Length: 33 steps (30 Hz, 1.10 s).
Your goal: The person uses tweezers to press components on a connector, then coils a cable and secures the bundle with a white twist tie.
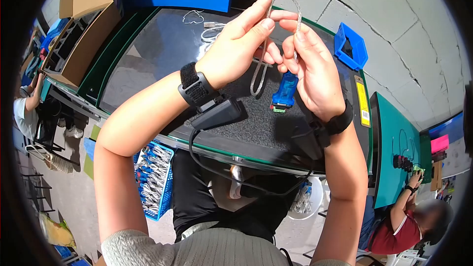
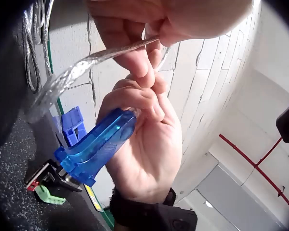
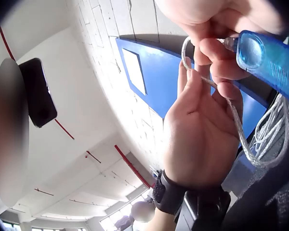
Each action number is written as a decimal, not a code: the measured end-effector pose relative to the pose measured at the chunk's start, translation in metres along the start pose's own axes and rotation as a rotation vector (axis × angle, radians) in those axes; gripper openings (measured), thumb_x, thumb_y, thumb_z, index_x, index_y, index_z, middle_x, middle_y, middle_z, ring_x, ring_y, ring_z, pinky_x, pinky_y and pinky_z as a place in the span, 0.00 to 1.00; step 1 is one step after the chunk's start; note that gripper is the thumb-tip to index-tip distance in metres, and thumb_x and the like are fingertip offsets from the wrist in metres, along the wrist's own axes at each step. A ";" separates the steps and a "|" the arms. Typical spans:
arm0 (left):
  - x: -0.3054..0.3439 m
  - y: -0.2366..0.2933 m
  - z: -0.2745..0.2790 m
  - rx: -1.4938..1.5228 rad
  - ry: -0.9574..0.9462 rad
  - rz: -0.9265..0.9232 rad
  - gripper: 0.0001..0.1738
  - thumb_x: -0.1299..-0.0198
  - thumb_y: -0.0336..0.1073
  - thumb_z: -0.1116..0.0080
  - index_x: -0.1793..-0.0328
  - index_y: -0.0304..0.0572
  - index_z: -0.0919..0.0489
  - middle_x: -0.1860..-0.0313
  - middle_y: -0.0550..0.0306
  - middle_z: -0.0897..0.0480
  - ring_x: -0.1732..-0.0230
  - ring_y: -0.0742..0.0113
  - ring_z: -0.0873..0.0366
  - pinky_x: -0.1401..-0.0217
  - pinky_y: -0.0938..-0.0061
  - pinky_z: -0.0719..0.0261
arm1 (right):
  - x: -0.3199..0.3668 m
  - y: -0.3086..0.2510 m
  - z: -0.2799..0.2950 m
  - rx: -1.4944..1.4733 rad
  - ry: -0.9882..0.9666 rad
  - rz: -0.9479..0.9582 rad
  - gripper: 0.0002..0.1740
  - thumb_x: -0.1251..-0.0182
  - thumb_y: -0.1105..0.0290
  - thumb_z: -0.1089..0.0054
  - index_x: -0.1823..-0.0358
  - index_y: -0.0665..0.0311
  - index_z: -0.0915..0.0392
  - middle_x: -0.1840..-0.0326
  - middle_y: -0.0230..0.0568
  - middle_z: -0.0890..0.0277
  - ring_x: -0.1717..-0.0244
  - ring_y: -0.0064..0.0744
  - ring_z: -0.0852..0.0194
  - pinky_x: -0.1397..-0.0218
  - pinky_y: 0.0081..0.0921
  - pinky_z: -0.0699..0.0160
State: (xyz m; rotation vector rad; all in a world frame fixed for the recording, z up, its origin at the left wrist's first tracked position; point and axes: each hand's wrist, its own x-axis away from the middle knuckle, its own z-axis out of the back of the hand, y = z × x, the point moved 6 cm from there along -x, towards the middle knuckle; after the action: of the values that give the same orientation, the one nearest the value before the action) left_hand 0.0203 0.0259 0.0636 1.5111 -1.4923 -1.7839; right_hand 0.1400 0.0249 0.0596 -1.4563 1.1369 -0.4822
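Currently, both hands are working raised above the black-matted tabletop (image 1: 148, 64), with the translucent cable (image 1: 258, 76) suspended between them. The left hand (image 1: 236, 49) is pinching the cable between thumb and forefinger; its grip is clenched on the strand, with the remaining fingers (image 2: 135, 53) lying extended alongside. The right hand (image 1: 315, 74) is grasping the same cable where it enters the blue connector (image 1: 285, 91), its fingers curling over the housing's upper end while the body is lying against the palm (image 2: 144, 159).

Holding the work clear of the tabletop is probably letting the stiff cable fall into an even, narrow loop, and the two pinch points appear to be preventing that loop from springing open. The loop is arching over the fingertips and hanging down between the wrists, its long axis running roughly upright.

The connector is hanging just below the right fingers. Its long axis is standing nearly vertical, cable end up, and its mating face is pointing down at the mat.

A loose cable (image 1: 212, 30) is lying at the tabletop's far edge.
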 end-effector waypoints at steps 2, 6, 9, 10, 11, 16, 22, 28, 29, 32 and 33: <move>0.002 0.002 -0.004 0.010 0.009 -0.011 0.32 0.28 0.39 0.61 0.22 0.50 0.57 0.34 0.53 0.31 0.65 0.76 0.24 0.60 0.81 0.23 | 0.001 -0.003 -0.004 0.007 0.026 0.060 0.17 0.25 0.63 0.59 0.44 0.65 0.30 0.67 0.31 0.29 0.74 0.16 0.37 0.65 0.17 0.32; 0.001 0.001 -0.005 -0.015 -0.001 0.011 0.33 0.29 0.35 0.61 0.22 0.51 0.59 0.33 0.52 0.33 0.67 0.76 0.23 0.58 0.79 0.20 | 0.000 -0.003 0.002 0.054 0.061 0.058 0.18 0.25 0.64 0.59 0.41 0.67 0.32 0.59 0.36 0.25 0.73 0.16 0.35 0.65 0.16 0.32; 0.002 0.000 -0.007 -0.050 -0.002 -0.001 0.33 0.29 0.35 0.60 0.22 0.53 0.58 0.33 0.53 0.34 0.65 0.76 0.23 0.58 0.79 0.20 | 0.002 -0.005 0.002 0.038 0.020 0.046 0.21 0.25 0.64 0.59 0.38 0.70 0.34 0.51 0.39 0.25 0.73 0.16 0.36 0.65 0.16 0.32; 0.002 0.001 -0.007 -0.079 0.009 -0.025 0.33 0.29 0.35 0.59 0.22 0.54 0.58 0.32 0.53 0.34 0.64 0.77 0.24 0.58 0.79 0.20 | 0.003 -0.005 0.001 0.006 0.007 0.023 0.22 0.26 0.64 0.59 0.37 0.70 0.36 0.50 0.39 0.25 0.73 0.16 0.37 0.65 0.16 0.32; -0.004 0.002 -0.004 -0.111 0.019 -0.062 0.33 0.29 0.35 0.59 0.22 0.54 0.57 0.32 0.53 0.35 0.63 0.77 0.24 0.58 0.79 0.20 | -0.003 -0.007 0.001 -0.020 -0.013 0.009 0.23 0.26 0.64 0.59 0.35 0.71 0.37 0.50 0.40 0.25 0.72 0.16 0.37 0.65 0.16 0.32; -0.001 0.001 -0.009 -0.149 0.009 -0.037 0.35 0.30 0.36 0.57 0.22 0.55 0.57 0.33 0.55 0.34 0.57 0.74 0.24 0.58 0.76 0.19 | -0.001 -0.005 0.002 -0.030 -0.014 0.002 0.24 0.26 0.63 0.58 0.35 0.71 0.38 0.54 0.36 0.26 0.72 0.16 0.39 0.66 0.15 0.33; 0.002 0.008 -0.013 -0.342 -0.018 -0.165 0.37 0.34 0.30 0.52 0.22 0.52 0.53 0.43 0.56 0.35 0.55 0.73 0.27 0.53 0.77 0.23 | 0.000 -0.005 -0.005 0.066 -0.013 0.036 0.22 0.25 0.61 0.57 0.39 0.69 0.33 0.64 0.27 0.30 0.71 0.13 0.40 0.67 0.13 0.35; 0.002 0.010 -0.015 -0.444 -0.110 -0.262 0.31 0.34 0.33 0.50 0.25 0.46 0.43 0.36 0.58 0.35 0.48 0.74 0.29 0.42 0.76 0.30 | 0.004 -0.021 0.006 0.019 0.082 0.129 0.14 0.26 0.65 0.56 0.51 0.68 0.28 0.65 0.27 0.33 0.72 0.13 0.42 0.67 0.14 0.37; 0.001 0.009 -0.013 -0.441 -0.108 -0.263 0.31 0.34 0.33 0.50 0.25 0.46 0.43 0.36 0.58 0.35 0.48 0.74 0.29 0.42 0.76 0.30 | 0.004 -0.028 0.010 0.007 0.104 0.155 0.14 0.26 0.66 0.56 0.51 0.69 0.28 0.64 0.29 0.33 0.71 0.14 0.43 0.67 0.16 0.38; -0.005 -0.004 -0.003 -0.434 -0.058 -0.176 0.20 0.31 0.39 0.53 0.35 0.43 0.30 0.46 0.61 0.28 0.52 0.76 0.27 0.44 0.79 0.28 | 0.004 -0.043 0.026 -0.019 0.168 0.205 0.14 0.26 0.65 0.54 0.51 0.69 0.28 0.62 0.32 0.32 0.71 0.15 0.44 0.66 0.17 0.39; -0.006 -0.006 0.001 -0.433 -0.054 -0.180 0.20 0.31 0.39 0.53 0.35 0.43 0.30 0.46 0.61 0.28 0.52 0.76 0.27 0.44 0.79 0.28 | 0.003 -0.046 0.030 -0.015 0.164 0.204 0.14 0.26 0.65 0.54 0.51 0.69 0.28 0.62 0.32 0.32 0.71 0.15 0.44 0.66 0.17 0.39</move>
State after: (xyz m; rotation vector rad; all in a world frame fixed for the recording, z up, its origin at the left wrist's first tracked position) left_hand 0.0236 0.0335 0.0607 1.4141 -0.9280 -2.0960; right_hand 0.1827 0.0313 0.0931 -1.3145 1.4059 -0.4565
